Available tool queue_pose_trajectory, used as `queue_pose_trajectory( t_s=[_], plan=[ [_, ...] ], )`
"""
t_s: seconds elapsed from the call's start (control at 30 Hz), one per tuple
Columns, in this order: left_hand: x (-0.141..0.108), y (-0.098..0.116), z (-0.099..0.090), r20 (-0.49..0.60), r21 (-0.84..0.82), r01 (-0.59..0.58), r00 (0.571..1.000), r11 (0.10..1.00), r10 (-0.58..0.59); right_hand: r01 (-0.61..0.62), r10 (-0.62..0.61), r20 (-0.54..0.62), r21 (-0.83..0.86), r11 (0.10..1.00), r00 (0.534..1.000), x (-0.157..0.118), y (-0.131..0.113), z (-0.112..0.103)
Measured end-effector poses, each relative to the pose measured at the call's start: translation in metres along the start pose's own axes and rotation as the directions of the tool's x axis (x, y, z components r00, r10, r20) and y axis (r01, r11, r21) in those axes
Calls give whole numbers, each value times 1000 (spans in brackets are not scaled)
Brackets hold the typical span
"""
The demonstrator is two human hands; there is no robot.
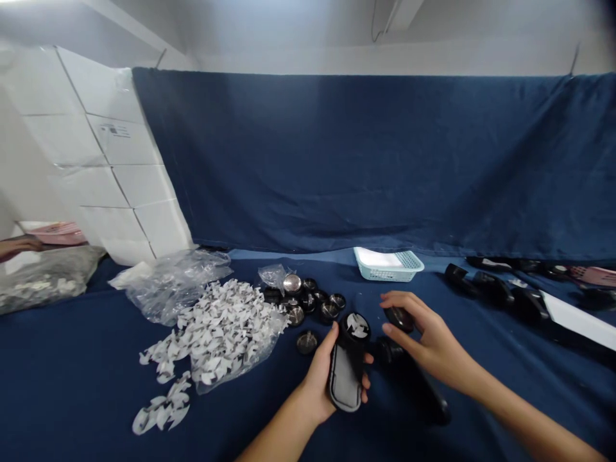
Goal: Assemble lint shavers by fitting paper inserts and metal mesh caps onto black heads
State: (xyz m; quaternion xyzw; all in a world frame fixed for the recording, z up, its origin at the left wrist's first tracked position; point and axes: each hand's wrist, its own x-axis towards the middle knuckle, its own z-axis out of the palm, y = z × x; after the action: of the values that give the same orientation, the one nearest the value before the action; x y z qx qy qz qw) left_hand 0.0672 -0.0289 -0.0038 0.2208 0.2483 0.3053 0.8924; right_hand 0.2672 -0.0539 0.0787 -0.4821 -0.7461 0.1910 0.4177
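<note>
My left hand [323, 378] is closed round a black handheld device [345, 372] with a grey panel on its handle. The device's round head is open at the top and shows a white bladed piece [357, 325] inside. Just to the right, my right hand [423, 333] pinches a dark round cap [399, 318], held apart from the device. Beneath that hand a second black device [418, 385] lies on the blue cloth, partly hidden. A single round cap with a metallic mesh look [307, 342] lies left of my left hand.
A pile of white bladed pieces [226, 333] spills from a clear bag at left. Several round mesh caps [330, 310] cluster behind my hands. A light-blue basket [389, 274] stands at the back, black devices [495, 289] lie right, and another person's hand [19, 247] shows far left.
</note>
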Motion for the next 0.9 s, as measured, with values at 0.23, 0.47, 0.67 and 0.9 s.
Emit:
queue_pose_trajectory(
  t_s=[0.23, 0.47, 0.67, 0.9],
  plan=[
    [-3, -1, -1, 59, 23, 20, 998, 1000, -21, 239, -210, 132, -272, 932, 969, 5, -14, 15],
    [-8, 2, 3, 50, 7, -29, 998, 1000, 28, 225, -173, 172, -356, 907, 970, -8, -13, 18],
    [-6, 1, 2, 61, 20, -50, 997, 999, 49, 219, -155, 190, -380, 899, 969, -13, -15, 17],
    [-7, 1, 6, 42, 22, -41, 998, 999, 40, 227, -165, 184, -393, 891, 969, -20, -16, 17]
  ],
)
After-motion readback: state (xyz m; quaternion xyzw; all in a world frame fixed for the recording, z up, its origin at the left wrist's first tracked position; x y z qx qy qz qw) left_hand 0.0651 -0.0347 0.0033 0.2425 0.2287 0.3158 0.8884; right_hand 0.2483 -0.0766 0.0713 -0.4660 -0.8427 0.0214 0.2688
